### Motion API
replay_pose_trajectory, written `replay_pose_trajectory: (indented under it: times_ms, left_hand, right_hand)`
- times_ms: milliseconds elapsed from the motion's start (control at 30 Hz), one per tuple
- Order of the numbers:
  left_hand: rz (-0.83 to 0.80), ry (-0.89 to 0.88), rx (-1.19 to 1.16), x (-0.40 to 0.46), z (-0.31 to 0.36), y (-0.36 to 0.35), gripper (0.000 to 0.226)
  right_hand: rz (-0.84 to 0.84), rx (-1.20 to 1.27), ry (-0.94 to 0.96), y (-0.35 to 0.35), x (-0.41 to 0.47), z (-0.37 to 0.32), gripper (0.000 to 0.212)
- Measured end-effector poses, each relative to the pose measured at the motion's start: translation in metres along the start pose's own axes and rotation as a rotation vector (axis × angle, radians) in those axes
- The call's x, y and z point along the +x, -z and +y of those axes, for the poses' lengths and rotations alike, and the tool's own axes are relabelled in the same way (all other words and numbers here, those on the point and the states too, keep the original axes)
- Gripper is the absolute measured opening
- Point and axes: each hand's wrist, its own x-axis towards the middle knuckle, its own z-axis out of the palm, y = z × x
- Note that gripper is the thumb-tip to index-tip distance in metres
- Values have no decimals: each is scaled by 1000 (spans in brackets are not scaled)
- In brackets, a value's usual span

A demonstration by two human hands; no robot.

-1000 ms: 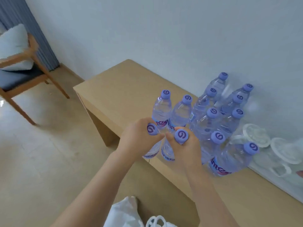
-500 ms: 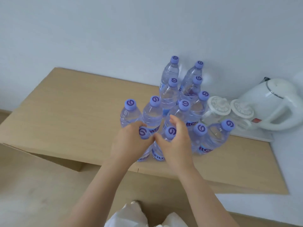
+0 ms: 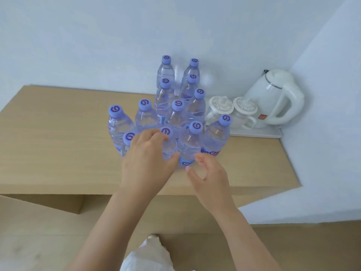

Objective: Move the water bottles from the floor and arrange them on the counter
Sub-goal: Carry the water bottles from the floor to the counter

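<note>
Head view: left hand [image 3: 145, 161] grips front bottle [image 3: 169, 148]; right hand [image 3: 210, 177] hovers open beside it.

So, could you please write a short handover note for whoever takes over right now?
Left hand: grips the front bottle just below its cap, bottle standing on the counter.
Right hand: loose and curved beside the cluster, holding nothing.
Done: eleven capped water bottles stand upright, bunched near the wall, left of the white kettle and two lidded cups.
Left: release the front bottle and neaten the cluster. A white bag lies on the floor below; whether more bottles remain cannot be seen.
</note>
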Motion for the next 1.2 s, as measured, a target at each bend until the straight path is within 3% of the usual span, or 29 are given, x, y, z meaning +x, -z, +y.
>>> replay_pose_trajectory:
  times_ms: [233,467,733,933,1200]
  left_hand:
    - [-182,-178,-7,-62,106,-65,41]
    - [-432,-576,99,-159,233,-145,38]
    - [-637,-985,110,-246,359,-215,39]
    - [-725,-1178,121,-274,438,-273,38]
    - [-783,-1259,89,-254,564,-372,36]
  right_hand:
    - [124,-192,-171,115,-79,69,33]
    - [378,-295,-444,249,-204,144,31]
    - [630,-345,-754,337,-311,201,22]
    - [741,-364,-889,395,-343,248,24]
    - [832,-383,-1008,499,-317,322,25]
